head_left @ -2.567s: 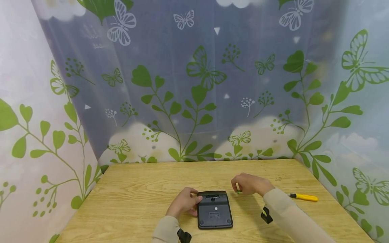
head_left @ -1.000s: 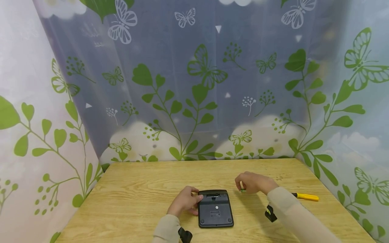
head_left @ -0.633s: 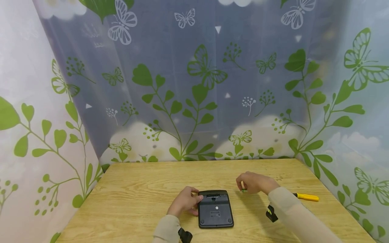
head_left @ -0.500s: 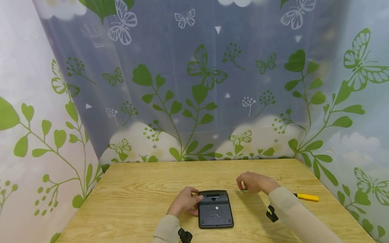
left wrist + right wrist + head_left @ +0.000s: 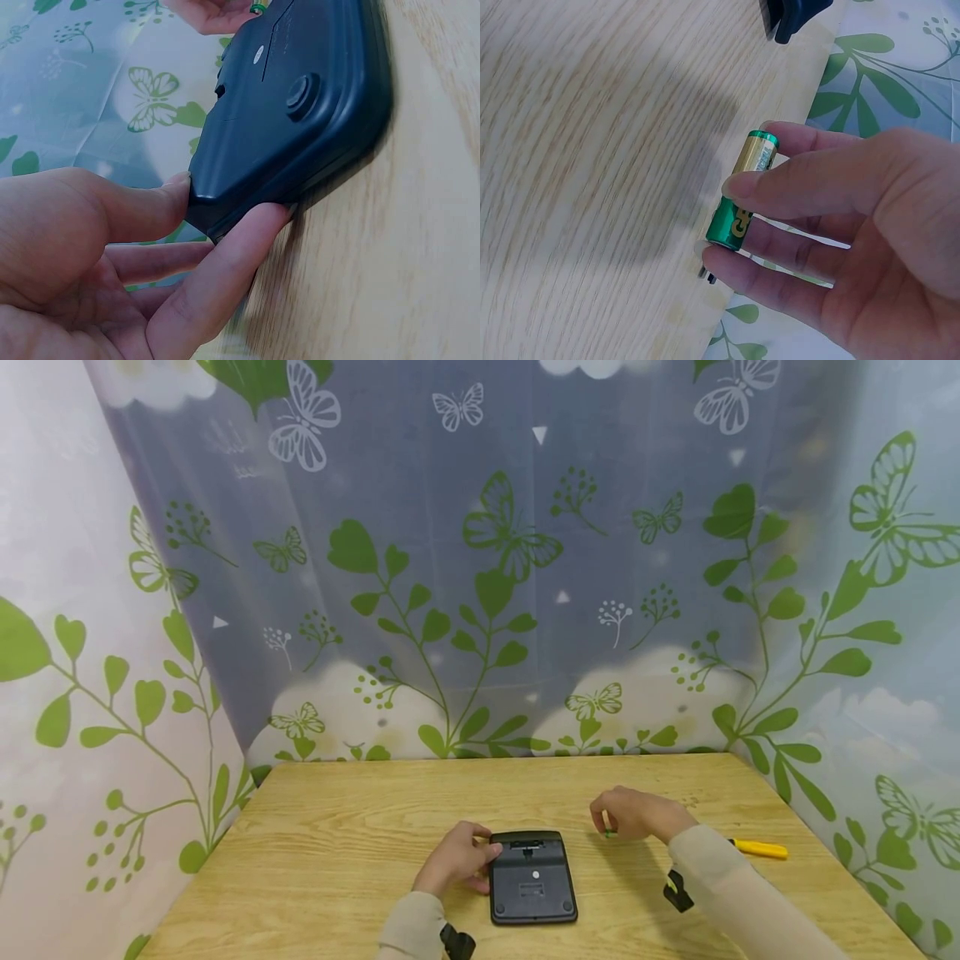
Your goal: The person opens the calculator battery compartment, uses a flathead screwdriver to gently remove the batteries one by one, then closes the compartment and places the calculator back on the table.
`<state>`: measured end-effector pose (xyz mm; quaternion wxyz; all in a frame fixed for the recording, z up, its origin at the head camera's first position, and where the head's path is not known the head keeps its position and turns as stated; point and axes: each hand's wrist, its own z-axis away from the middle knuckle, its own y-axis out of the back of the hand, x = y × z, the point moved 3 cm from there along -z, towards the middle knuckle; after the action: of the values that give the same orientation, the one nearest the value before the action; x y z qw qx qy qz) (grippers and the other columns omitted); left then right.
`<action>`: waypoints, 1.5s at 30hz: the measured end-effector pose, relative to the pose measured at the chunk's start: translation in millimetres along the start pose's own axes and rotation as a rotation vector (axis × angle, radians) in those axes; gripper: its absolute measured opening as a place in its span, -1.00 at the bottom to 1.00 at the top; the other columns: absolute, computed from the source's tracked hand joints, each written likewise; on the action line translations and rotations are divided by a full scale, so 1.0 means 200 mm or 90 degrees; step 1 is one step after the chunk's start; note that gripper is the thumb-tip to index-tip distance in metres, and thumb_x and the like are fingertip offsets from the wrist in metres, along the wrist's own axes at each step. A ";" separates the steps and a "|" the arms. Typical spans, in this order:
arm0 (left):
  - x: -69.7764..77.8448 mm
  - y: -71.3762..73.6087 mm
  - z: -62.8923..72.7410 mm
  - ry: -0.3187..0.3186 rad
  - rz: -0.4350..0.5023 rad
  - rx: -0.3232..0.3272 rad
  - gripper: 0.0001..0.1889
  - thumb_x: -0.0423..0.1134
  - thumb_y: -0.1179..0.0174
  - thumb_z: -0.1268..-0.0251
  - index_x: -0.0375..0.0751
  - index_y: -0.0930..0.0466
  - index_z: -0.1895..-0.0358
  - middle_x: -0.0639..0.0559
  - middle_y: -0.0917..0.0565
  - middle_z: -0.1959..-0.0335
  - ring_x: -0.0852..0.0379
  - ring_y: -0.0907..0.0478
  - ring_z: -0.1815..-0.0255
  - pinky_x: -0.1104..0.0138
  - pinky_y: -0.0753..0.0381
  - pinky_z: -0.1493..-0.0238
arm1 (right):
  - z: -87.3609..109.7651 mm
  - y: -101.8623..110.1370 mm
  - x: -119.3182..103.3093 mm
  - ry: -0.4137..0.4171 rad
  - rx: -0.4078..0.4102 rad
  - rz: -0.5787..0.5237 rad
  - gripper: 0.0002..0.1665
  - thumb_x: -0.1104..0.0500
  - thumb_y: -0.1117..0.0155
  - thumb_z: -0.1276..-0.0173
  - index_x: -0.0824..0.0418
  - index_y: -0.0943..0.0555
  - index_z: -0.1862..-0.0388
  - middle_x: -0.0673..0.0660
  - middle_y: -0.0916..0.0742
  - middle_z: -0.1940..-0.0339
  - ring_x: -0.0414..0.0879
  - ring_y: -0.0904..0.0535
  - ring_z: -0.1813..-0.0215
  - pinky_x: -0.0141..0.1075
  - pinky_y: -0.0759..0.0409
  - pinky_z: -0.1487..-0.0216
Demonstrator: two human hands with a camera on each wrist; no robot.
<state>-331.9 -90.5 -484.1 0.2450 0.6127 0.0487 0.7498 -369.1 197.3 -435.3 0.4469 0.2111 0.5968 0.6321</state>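
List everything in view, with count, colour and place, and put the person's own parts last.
table: 1, light wood, below everything
black device: 1, black, on the table, feet side up
sticker: 1, white, on that device
battery: 1, green and gold, in the right fingers
tool: 1, yellow handle, table's right side, partly hidden by a sleeve
printed cloth: count unclear, blue-grey and white with green leaves and butterflies, around the table
wristbands: 2, black, one per wrist
sleeves: 2, beige, one per arm
left hand: 1, bare, pinching the device's corner
right hand: 1, bare, above the table
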 end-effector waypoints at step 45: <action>-0.01 0.00 0.00 -0.002 0.002 -0.001 -0.50 -0.28 -0.23 -0.51 -0.46 -0.41 -0.39 -0.19 -0.66 0.17 0.05 -0.69 0.28 0.22 -0.85 0.42 | 0.03 -0.02 0.09 -0.009 0.005 -0.007 -0.49 0.73 -0.11 -0.18 0.12 -0.62 0.35 0.06 -0.65 0.37 -0.18 -0.39 0.42 -0.33 -0.47 0.36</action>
<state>-332.7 -91.1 -485.4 0.2444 0.6136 0.0473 0.7494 -372.1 214.1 -441.9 0.4537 0.2138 0.5973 0.6258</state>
